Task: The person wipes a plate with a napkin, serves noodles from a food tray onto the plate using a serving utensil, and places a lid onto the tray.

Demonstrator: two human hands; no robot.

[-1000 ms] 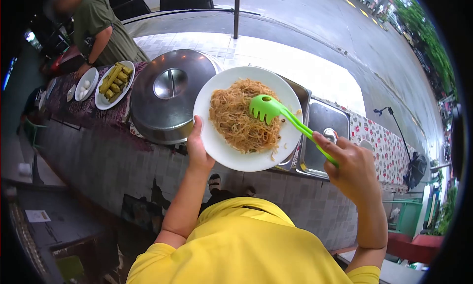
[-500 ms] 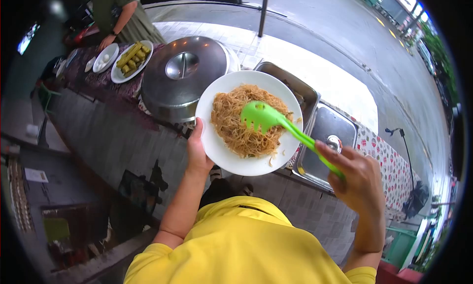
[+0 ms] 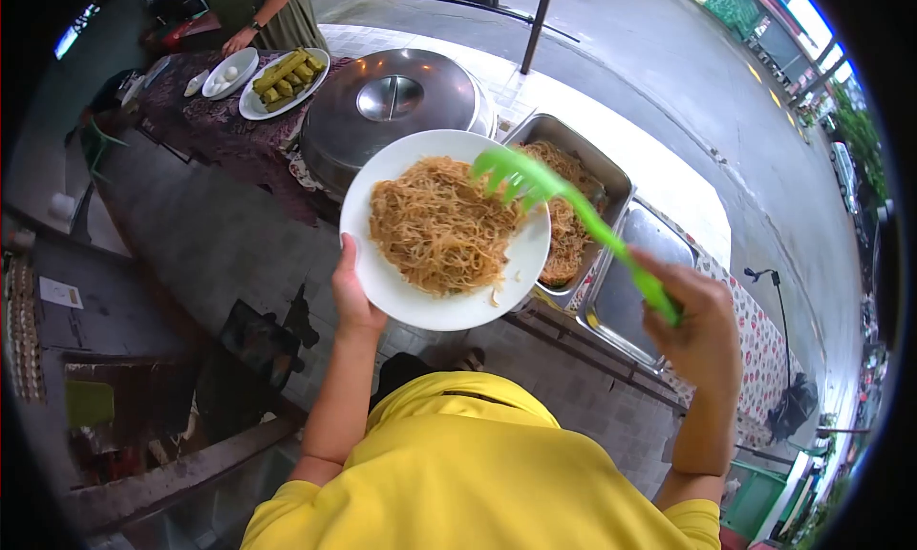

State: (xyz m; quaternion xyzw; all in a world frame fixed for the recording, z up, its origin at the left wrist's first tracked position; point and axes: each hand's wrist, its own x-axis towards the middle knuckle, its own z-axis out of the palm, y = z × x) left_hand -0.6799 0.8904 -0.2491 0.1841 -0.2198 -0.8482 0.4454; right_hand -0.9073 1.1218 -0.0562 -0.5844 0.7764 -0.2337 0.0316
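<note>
My left hand point(image 3: 355, 287) grips the near left edge of a white plate point(image 3: 420, 316), thumb on the rim. Brown noodles point(image 3: 435, 230) are heaped on that plate. Closed around the handle of a green pasta fork point(image 3: 592, 221) is my right hand point(image 3: 693, 326). The fork's toothed head is above the right side of the plate and slightly blurred; whether it touches the noodles I cannot tell. Just beyond the plate, a rectangular metal tray point(image 3: 626, 182) holds more of the same noodles, partly hidden by the fork and plate.
A metal lid point(image 3: 630, 273) lies right of the tray. Left stand a large domed metal cover point(image 3: 382, 130), an oval plate point(image 3: 250, 109) of green wrapped rolls and a bowl point(image 3: 250, 61) with white eggs. Another person's hand point(image 3: 239, 42) rests near the bowl.
The plate has shifted left in view, uncovering noodles in the tray. The pasta fork has moved from over the middle of the noodles toward the plate's right side, its head turned.
</note>
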